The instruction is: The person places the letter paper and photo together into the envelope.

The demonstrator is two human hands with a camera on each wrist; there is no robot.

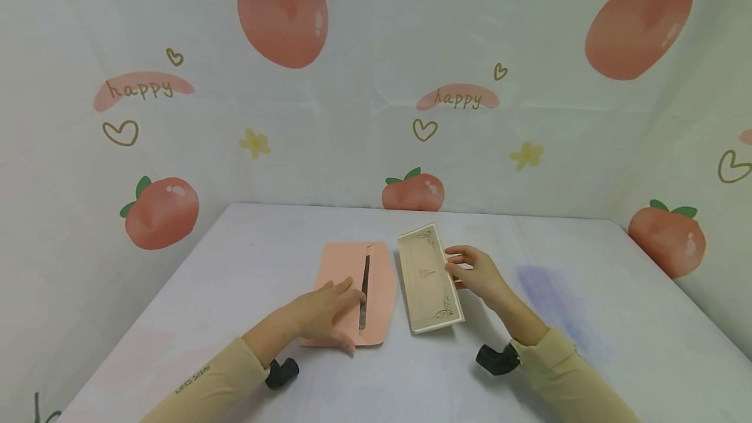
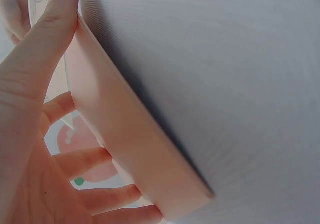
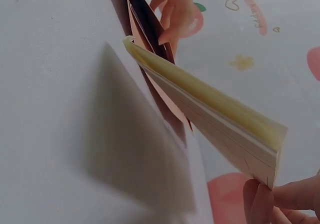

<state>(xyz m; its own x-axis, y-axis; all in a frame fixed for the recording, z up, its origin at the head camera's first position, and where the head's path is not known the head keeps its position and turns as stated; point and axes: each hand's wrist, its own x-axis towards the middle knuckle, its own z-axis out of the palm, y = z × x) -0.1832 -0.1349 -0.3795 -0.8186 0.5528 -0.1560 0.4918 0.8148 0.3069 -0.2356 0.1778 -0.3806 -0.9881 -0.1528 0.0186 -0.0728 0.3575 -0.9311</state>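
The left hand (image 1: 320,315) is pressing flat, fingers spread, on the pink envelope (image 1: 346,276) (flap open) lying on the white table (image 1: 587,344); beside it, the right hand (image 1: 478,273) is pinching the tilted cream card (image 1: 427,279).

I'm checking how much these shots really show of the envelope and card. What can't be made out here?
- Inside of the pink envelope: in the head view only a dark slit shows.
- Print on the cream card: too small in the head view; edge-on in the right wrist view.
- Left hand: cut off by the left wrist view's edge.
- Right hand: only fingertips show.
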